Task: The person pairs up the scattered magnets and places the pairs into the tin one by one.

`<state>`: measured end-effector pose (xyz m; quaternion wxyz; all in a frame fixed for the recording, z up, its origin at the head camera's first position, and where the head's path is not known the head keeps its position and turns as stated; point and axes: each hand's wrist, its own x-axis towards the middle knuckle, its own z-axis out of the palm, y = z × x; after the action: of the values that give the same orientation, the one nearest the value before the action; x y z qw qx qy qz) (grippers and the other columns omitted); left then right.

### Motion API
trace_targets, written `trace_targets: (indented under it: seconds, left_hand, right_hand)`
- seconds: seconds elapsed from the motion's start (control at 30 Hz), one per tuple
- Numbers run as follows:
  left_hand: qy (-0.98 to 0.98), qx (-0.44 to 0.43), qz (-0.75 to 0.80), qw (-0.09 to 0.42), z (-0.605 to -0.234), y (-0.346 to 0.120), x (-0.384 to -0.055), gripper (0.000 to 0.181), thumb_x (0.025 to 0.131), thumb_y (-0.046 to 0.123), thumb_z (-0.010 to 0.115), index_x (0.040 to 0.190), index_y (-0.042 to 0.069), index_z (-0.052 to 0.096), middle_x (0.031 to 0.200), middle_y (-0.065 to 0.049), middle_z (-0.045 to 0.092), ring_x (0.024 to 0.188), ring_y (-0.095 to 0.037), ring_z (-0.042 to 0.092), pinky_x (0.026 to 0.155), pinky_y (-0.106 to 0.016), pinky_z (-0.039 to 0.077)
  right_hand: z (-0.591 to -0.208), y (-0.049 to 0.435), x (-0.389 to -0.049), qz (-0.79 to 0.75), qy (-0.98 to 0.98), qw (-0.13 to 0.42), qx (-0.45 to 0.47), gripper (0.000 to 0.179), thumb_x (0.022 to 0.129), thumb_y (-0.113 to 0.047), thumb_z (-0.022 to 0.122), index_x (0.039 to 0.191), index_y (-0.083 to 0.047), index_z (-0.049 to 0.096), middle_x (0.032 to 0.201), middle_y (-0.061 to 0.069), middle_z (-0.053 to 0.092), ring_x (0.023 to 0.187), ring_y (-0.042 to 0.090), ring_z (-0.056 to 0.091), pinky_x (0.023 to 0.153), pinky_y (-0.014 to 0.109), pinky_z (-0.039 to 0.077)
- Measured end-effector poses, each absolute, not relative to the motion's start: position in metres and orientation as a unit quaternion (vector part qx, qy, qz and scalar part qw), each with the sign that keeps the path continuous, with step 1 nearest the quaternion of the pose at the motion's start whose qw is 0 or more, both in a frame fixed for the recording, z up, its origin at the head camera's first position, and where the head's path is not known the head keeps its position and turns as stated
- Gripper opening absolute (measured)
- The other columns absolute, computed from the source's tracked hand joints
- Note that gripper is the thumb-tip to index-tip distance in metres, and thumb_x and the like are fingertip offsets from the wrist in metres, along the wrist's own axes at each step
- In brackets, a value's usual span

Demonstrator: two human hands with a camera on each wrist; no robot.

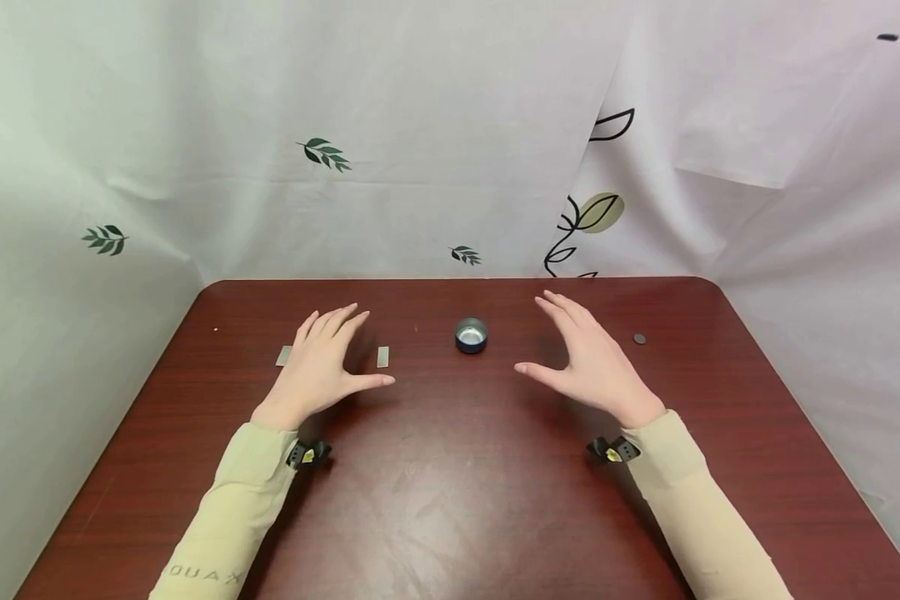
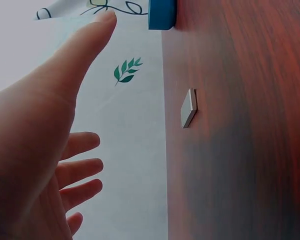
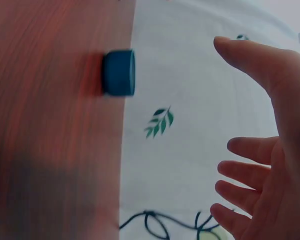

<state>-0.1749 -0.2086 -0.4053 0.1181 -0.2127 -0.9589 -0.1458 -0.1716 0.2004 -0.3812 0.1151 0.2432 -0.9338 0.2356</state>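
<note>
Grip stands wide on both sides: left hand and right hand hold nothing, thumbs spread from fingers. Between them, touching neither, a dark blue cup sits upright on the worktop; one pale tile lies near the left thumb, a second tile partly hidden by that hand. This seems a ready stage before contact; taking the cup would call for bringing a hand inward and narrowing its grip.

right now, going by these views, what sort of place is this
Probably a makeshift, screened-off recording or work space: printed cloth hangs behind and along both sides of a table, and black devices sit at both wrists.
</note>
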Motion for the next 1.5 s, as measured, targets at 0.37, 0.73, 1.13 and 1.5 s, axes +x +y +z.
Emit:
trace_targets:
  seconds: [0.37,0.73,1.13,1.5]
  left_hand:
    - [-0.955,-0.217,-0.166,0.118,-0.397,-0.217,-0.169,0.11,0.071,0.071,0.08,0.149,0.001,0.048,0.152,-0.019,0.045,0.138,-0.04,0.04,0.117,-0.057,0.021]
    - [-0.954,-0.21,-0.182,0.114,-0.398,-0.23,-0.165,0.111,0.066,0.062,0.089,0.148,-0.002,0.048,0.149,-0.023,0.045,0.136,-0.042,0.041,0.109,-0.062,0.03]
    - [-0.954,-0.184,-0.219,0.088,-0.404,-0.247,-0.162,0.113,0.067,0.065,0.088,0.147,-0.003,0.047,0.15,-0.025,0.043,0.137,-0.044,0.039,0.108,-0.065,0.03]
    - [-0.958,-0.151,-0.236,0.065,-0.394,-0.263,-0.16,0.116,0.062,0.061,0.092,0.148,-0.003,0.046,0.148,-0.025,0.045,0.136,-0.046,0.038,0.109,-0.066,0.027]
  right_hand:
    - [-0.374,0.171,-0.164,0.265,-0.912,0.117,0.29,0.093,0.084,-0.066,0.072,0.156,-0.014,0.041,0.161,-0.005,0.032,0.147,0.017,0.029,0.112,0.047,0.037]
    - [-0.377,0.148,-0.163,0.275,-0.899,0.115,0.322,0.088,0.085,-0.06,0.075,0.154,-0.014,0.044,0.16,-0.003,0.034,0.145,0.017,0.032,0.113,0.043,0.036]
    - [-0.384,0.13,-0.163,0.289,-0.895,0.084,0.329,0.088,0.088,-0.06,0.072,0.154,-0.011,0.042,0.16,0.003,0.036,0.146,0.017,0.031,0.114,0.043,0.035]
    - [-0.387,0.112,-0.162,0.319,-0.887,0.061,0.328,0.082,0.092,-0.057,0.07,0.155,-0.013,0.043,0.161,-0.001,0.034,0.147,0.015,0.029,0.115,0.042,0.034]
